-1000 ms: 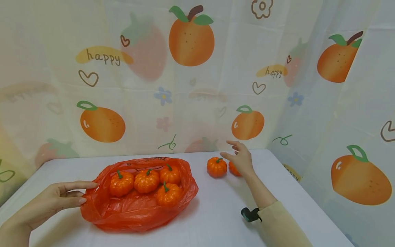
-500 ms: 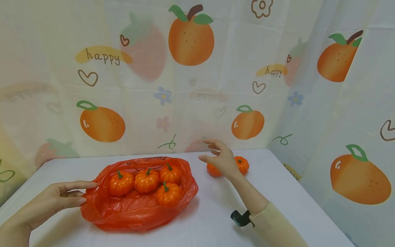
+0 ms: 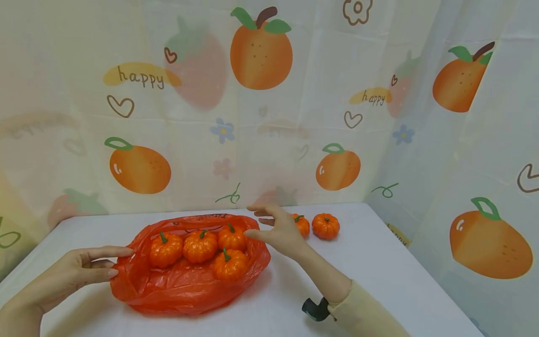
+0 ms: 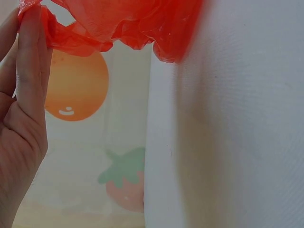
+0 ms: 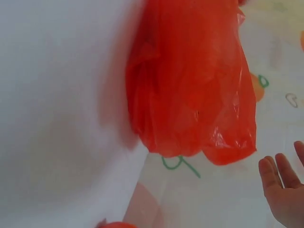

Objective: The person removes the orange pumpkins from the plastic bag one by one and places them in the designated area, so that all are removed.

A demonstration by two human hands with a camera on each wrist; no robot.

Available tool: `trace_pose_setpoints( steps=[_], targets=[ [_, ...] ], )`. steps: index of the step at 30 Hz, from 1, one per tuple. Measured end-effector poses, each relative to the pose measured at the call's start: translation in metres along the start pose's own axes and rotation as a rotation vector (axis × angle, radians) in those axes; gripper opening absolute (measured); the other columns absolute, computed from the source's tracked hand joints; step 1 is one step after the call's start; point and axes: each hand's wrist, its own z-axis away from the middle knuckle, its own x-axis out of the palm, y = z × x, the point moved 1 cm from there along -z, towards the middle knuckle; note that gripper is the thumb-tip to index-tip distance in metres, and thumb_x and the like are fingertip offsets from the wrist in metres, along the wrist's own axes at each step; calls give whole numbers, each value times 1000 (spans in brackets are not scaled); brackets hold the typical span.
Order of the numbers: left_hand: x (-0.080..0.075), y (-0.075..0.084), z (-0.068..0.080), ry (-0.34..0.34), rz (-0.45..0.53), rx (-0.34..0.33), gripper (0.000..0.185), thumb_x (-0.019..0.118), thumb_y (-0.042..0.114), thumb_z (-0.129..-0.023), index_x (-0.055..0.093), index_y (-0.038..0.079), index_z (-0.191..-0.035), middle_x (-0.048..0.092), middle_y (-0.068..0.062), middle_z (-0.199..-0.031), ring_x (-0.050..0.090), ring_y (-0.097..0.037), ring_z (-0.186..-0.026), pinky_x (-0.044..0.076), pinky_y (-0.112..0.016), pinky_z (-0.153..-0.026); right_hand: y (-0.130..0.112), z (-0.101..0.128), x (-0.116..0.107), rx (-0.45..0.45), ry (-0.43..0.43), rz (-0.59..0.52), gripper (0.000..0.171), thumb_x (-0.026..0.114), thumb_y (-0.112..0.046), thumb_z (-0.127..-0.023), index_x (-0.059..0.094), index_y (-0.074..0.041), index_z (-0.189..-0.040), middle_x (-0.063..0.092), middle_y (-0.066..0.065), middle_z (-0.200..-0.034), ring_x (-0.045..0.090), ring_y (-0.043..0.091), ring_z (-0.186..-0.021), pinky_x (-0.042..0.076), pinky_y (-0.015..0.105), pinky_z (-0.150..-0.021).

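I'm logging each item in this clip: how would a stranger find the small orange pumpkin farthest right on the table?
Start at the crumpled red plastic bag on the white table. Right of it, near the back edge, two small orange pumpkins sit outside the bag. It is the right-hand pumpkin, fully visible, while the open right hand partly hides its neighbour.

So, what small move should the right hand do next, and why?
Probably reach into the bag and grip the nearest pumpkin. The right hand is empty with fingers spread at the bag's rim, the left hand holds the other rim open, and two pumpkins already sit on the table.
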Motion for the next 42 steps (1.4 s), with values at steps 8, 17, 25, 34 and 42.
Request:
trace_pose_setpoints(
  steps=[8,17,25,34,42],
  targets=[
    [1,-1,0,15,-11,-13,43,52,1,-97,52,1,-140,68,17,-125,70,-11,-96,51,-17,-86,0,2,19,21,-90,21,51,81,-28,-81,63,-23,-128,61,5,-135,59,30,-122,49,49,-104],
    [1,0,-1,2,7,-8,43,51,0,-97,52,1,-140,70,13,-124,71,-12,-97,52,-18,-86,7,4,36,75,-168,127,58,83,-35,-78,62,-22,-131,61,-2,-135,60,27,-120,52,48,-101],
    [1,2,-1,-3,9,-2,43,51,0,-97,51,0,-140,70,14,-124,71,-11,-99,52,-18,-87,9,7,42,101,-225,221,59,83,-36,-78,62,-22,-130,63,1,-133,60,22,-119,53,38,-98],
    [0,1,-1,-11,24,-15,43,51,0,-97,51,1,-140,71,11,-124,72,-13,-100,53,-18,-87,16,8,47,79,-284,266,58,84,-36,-77,63,-18,-128,66,-1,-129,58,19,-121,50,36,-101],
    [0,0,-1,2,21,-26,42,51,1,-97,52,2,-140,70,15,-124,71,-12,-98,53,-18,-86,23,8,51,87,-340,308,56,83,-37,-78,62,-23,-128,64,-6,-130,56,14,-125,47,40,-109]
  ],
)
